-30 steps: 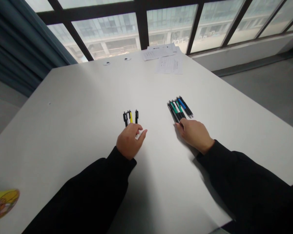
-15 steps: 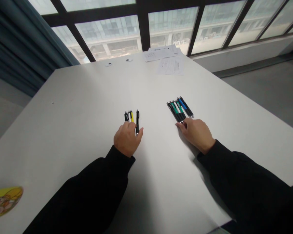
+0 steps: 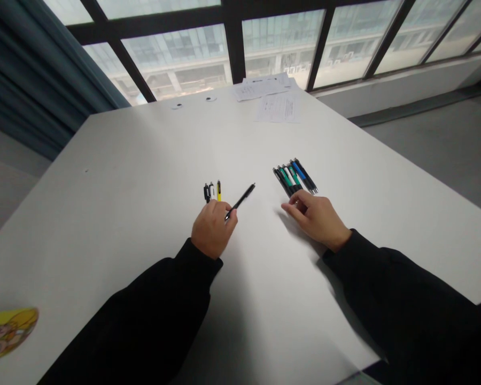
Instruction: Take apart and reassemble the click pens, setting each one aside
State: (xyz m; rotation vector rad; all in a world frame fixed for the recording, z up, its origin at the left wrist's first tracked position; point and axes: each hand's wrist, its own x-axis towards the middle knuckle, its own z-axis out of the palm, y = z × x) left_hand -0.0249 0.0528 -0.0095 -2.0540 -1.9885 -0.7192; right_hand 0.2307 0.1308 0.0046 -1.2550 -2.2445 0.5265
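Between the thumb and forefinger of my left hand (image 3: 213, 227) is the lower end of a black pen (image 3: 242, 199), tilted up to the right. Just beyond those fingers lie a black pen (image 3: 207, 192), a white pen (image 3: 212, 190) and a yellow pen (image 3: 218, 190), their lower parts hidden by the hand. My right hand (image 3: 319, 218) is at the near end of a row of several pens (image 3: 292, 176), black, green, white and blue. Its thumb stands apart from the bent fingers, with nothing seen between them. The hand covers some pen tips.
All of this is on a white table (image 3: 144, 160). Paper sheets (image 3: 278, 104) lie at its far edge, with two small round white objects (image 3: 177, 106) to their left. A yellow printed item (image 3: 10, 331) is at the near left. Windows and a blue curtain (image 3: 44, 64) stand behind.
The black pen by my left hand has swung from upright to slanting right, now pinched. The yellow pen shifted slightly right. My right hand has drawn back a little, its thumb moving off the pens.
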